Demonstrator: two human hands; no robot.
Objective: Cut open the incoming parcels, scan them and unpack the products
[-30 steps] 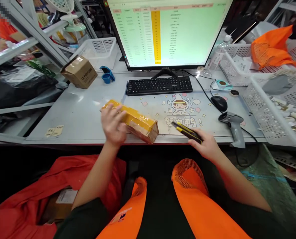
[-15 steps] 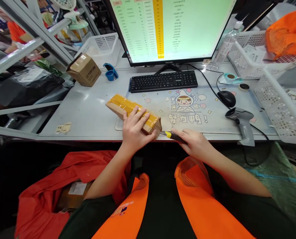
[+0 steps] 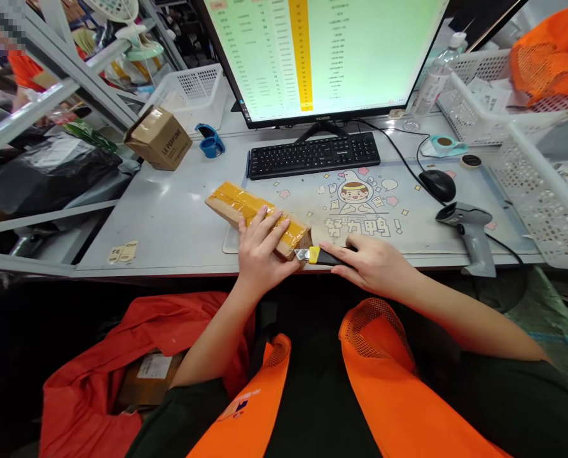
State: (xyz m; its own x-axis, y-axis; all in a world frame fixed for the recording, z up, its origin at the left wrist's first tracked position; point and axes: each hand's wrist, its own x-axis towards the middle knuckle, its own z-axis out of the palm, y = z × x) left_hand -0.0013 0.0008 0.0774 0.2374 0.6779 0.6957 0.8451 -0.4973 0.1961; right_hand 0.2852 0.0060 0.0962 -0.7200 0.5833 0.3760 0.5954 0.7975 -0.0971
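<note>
A long cardboard box [image 3: 231,198] with yellow tape along its top lies slanted near the desk's front edge. My left hand [image 3: 264,251] grips its near right part, fingers over the taped top and the thumb low by the end. In my right hand [image 3: 367,259] is a black and yellow utility knife [image 3: 326,256], its blade pointing left. The blade tip is at the lower corner of the box's right end; whether it has entered the cardboard I cannot tell.
Behind the box stand a keyboard [image 3: 315,156] and a monitor [image 3: 322,63]. A barcode scanner [image 3: 469,235], mouse [image 3: 437,186] and white baskets [image 3: 541,191] are at the right. To the left are a small perfume carton [image 3: 159,138] and a blue container [image 3: 211,143].
The knife has turned so that its blade shows more, and its tip has shifted left against the box end. My right index finger now stretches along the handle. The box stays nearly in place.
</note>
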